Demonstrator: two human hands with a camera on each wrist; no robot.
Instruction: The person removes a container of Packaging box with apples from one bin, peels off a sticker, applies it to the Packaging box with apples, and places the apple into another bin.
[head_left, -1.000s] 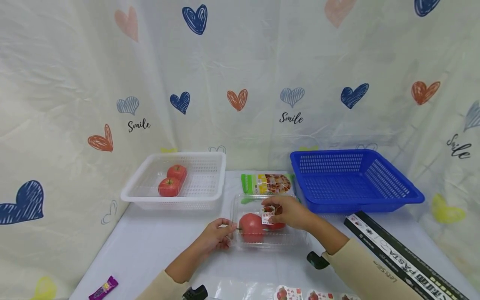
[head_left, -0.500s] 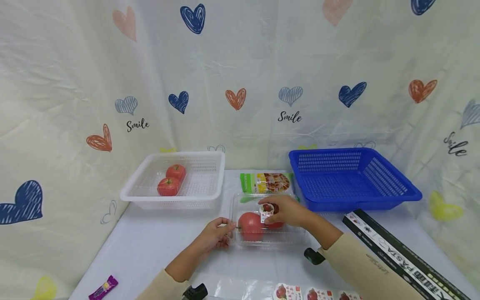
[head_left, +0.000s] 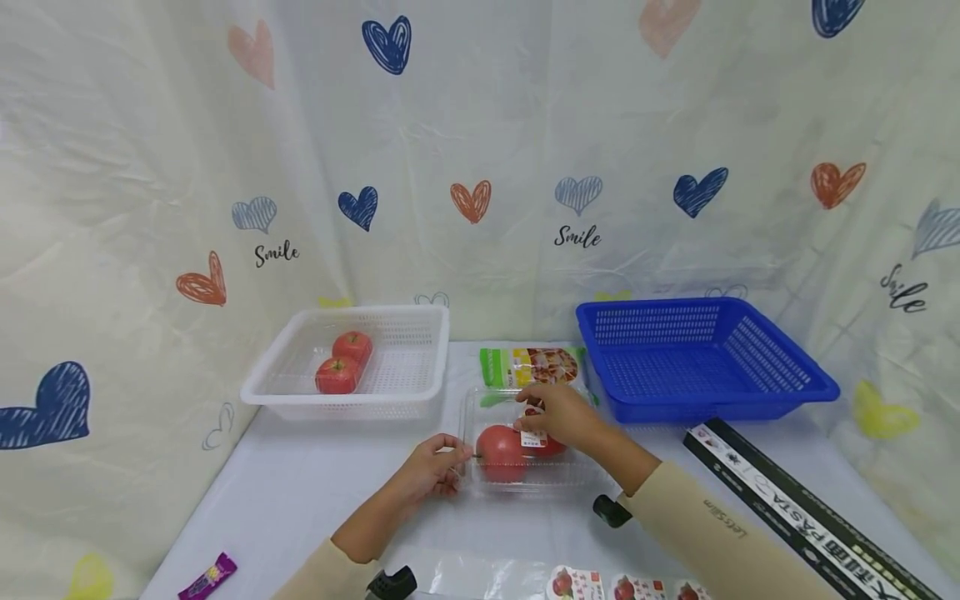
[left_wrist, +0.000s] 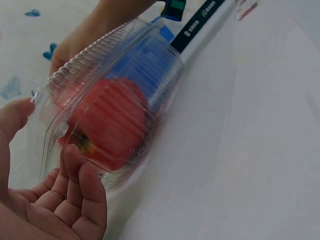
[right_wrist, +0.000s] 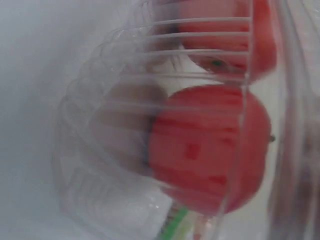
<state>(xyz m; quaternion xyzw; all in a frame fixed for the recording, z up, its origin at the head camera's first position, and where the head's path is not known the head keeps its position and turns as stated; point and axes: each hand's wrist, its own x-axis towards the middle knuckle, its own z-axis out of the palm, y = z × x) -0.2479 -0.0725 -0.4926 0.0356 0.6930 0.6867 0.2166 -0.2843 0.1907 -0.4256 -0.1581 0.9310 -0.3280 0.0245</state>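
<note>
A clear plastic clamshell box with two red apples inside stands mid-table, its lid down. My left hand holds its left end; in the left wrist view the thumb is at the rim and the bent fingers touch the side near one apple. Over the lid, my right hand has its bent fingertips on a small printed label, partly covering it. In the right wrist view both apples show through the ribbed plastic wall, the nearer apple large and blurred.
Behind the box lies a green-and-yellow food packet. A white basket with two wrapped apples stands back left, a blue basket back right. A long black pasta box, a label strip and a purple snack packet lie nearer.
My right hand has shifted left across the label, its thumb moving from the label's right side to its left edge. My left hand has stayed at the box's end.
</note>
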